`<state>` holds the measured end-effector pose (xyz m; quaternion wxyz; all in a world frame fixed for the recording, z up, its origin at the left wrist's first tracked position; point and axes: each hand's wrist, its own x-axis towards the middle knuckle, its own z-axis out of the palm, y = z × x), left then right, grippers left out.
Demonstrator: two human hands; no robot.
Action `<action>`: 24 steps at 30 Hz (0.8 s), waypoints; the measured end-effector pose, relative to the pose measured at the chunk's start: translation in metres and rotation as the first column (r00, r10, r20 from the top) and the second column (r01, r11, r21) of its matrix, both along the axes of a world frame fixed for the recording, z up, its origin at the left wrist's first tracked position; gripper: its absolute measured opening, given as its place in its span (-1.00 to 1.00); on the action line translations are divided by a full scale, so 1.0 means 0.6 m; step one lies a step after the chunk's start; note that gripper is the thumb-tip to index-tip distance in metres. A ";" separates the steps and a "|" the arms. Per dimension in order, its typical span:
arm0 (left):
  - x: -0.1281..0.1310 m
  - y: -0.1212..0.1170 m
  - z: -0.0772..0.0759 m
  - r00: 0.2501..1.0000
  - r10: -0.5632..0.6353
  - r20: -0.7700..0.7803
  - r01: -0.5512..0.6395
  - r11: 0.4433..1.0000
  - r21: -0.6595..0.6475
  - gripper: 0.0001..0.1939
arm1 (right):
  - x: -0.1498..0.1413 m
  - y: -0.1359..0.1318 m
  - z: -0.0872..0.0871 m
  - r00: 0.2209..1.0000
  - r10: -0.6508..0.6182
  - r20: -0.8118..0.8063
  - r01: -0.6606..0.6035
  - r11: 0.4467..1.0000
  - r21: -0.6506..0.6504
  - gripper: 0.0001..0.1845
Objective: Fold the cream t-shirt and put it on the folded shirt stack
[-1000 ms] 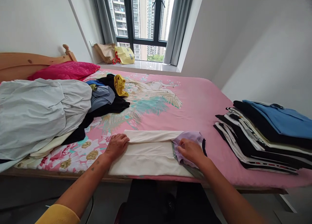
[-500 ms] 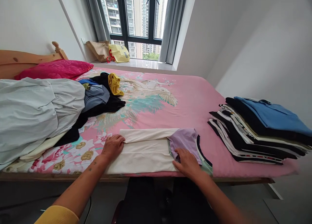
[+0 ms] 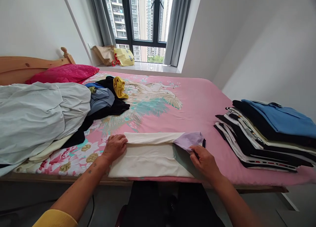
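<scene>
A cream garment (image 3: 148, 156) with a lilac sleeve (image 3: 189, 139) lies folded flat near the front edge of the pink floral bed (image 3: 192, 102). My left hand (image 3: 115, 147) rests on the garment's left end, fingers curled at the fold edge. My right hand (image 3: 204, 161) pinches the lilac sleeve's lower edge, holding it turned up and back toward the garment's top.
A stack of folded clothes (image 3: 269, 135), blue on top, sits on the bed's right side. A heap of unfolded clothes (image 3: 49, 112) and a magenta pillow (image 3: 63, 74) lie at the left. Bags (image 3: 116, 55) stand on the window sill.
My right hand took hold of the lilac sleeve's edge and folded it upward and rightward, uncovering the cloth beneath. My left hand stayed put.
</scene>
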<state>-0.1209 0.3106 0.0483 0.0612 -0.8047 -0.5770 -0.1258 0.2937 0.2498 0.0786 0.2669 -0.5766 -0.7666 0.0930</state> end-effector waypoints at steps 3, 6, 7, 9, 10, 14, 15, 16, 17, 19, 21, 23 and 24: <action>-0.007 -0.003 0.001 1.000 -0.009 -0.009 0.008 0.998 -0.061 -0.82 | 0.005 -0.002 0.000 0.984 0.154 0.089 -0.130 0.965 -0.226 -0.77; -0.010 0.009 0.000 0.997 0.041 0.070 -0.039 0.999 -0.029 -0.73 | 0.007 0.016 -0.004 0.994 0.097 0.050 -0.081 0.964 -0.253 -0.70; -0.007 0.016 -0.001 0.994 0.038 0.106 -0.038 0.999 -0.010 -0.69 | 0.003 0.026 -0.006 0.999 0.039 0.018 -0.034 0.976 -0.217 -0.68; 0.008 0.032 -0.005 0.986 -0.022 0.162 0.021 1.000 0.011 -0.61 | -0.016 0.050 -0.010 0.999 -0.023 -0.041 0.017 0.990 -0.142 -0.67; 0.018 0.040 -0.009 0.981 -0.076 0.176 0.076 0.997 0.007 -0.59 | -0.030 0.061 -0.014 0.998 -0.022 -0.061 0.015 0.994 -0.111 -0.66; 0.054 0.057 -0.034 0.967 -0.222 0.129 0.239 0.962 -0.136 -0.53 | -0.085 0.102 -0.044 0.991 0.134 0.002 -0.134 0.988 -0.082 -0.56; 0.056 0.059 -0.043 0.976 -0.189 0.105 0.206 0.960 -0.187 -0.53 | -0.087 0.109 -0.055 0.987 0.154 0.055 -0.146 0.981 -0.126 -0.53; 0.054 0.060 -0.052 0.988 -0.133 0.079 0.148 0.961 -0.233 -0.54 | -0.084 0.116 -0.068 0.984 0.138 0.115 -0.116 0.976 -0.182 -0.49; 0.050 0.061 -0.060 0.996 -0.067 0.055 0.079 0.960 -0.269 -0.53 | -0.074 0.122 -0.082 0.980 0.085 0.178 -0.041 0.971 -0.234 -0.45; 0.038 0.063 -0.075 0.999 0.029 0.012 -0.024 0.949 -0.314 -0.47 | -0.040 0.128 -0.108 0.953 -0.083 0.292 0.170 0.943 -0.287 -0.34; 0.029 0.065 -0.083 0.999 0.049 -0.017 -0.052 0.940 -0.338 -0.43 | -0.001 0.130 -0.126 0.914 -0.206 0.350 0.313 0.906 -0.284 -0.26; 0.025 0.067 -0.083 0.998 0.049 -0.034 -0.058 0.936 -0.346 -0.41 | 0.031 0.129 -0.133 0.901 -0.261 0.348 0.366 0.887 -0.282 -0.25; 0.025 0.068 -0.081 0.998 0.048 -0.041 -0.059 0.935 -0.351 -0.39 | 0.044 0.128 -0.132 0.901 -0.288 0.325 0.381 0.884 -0.272 -0.29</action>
